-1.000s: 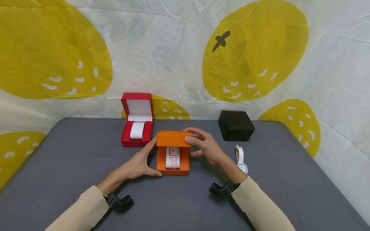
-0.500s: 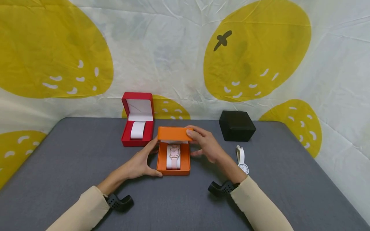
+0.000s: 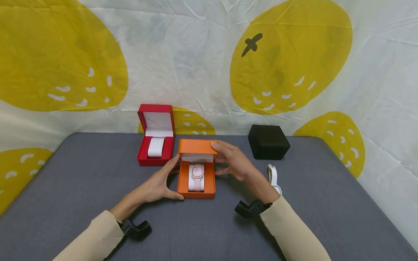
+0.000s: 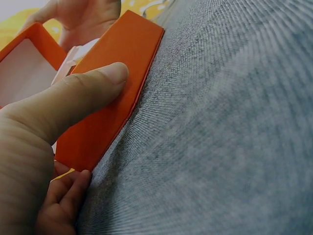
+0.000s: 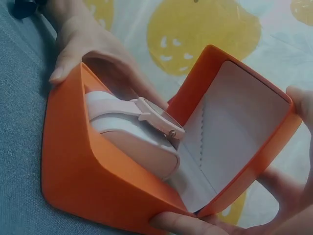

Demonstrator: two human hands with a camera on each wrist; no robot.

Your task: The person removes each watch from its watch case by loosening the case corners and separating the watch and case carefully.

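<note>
An orange watch box rests on the grey table with its lid raised, the white lining partly showing. Inside, a pink watch is wrapped round a white cushion; the right wrist view shows its pink strap and case from the side. My left hand grips the box base from the left, thumb at the front corner and fingers along the side. At the lid's right end my right hand pinches its edge with the thumb in front, while lower fingers touch the base's right side.
A red watch box stands with its lid up just behind left, holding a white cushion. At the back right is a closed black box. A white watch lies beyond my right forearm, partly hidden. A fruit-patterned cloth hangs behind.
The orange lid has swung up and back with my right hand, uncovering more of the lining. My left hand has stayed on the base.
</note>
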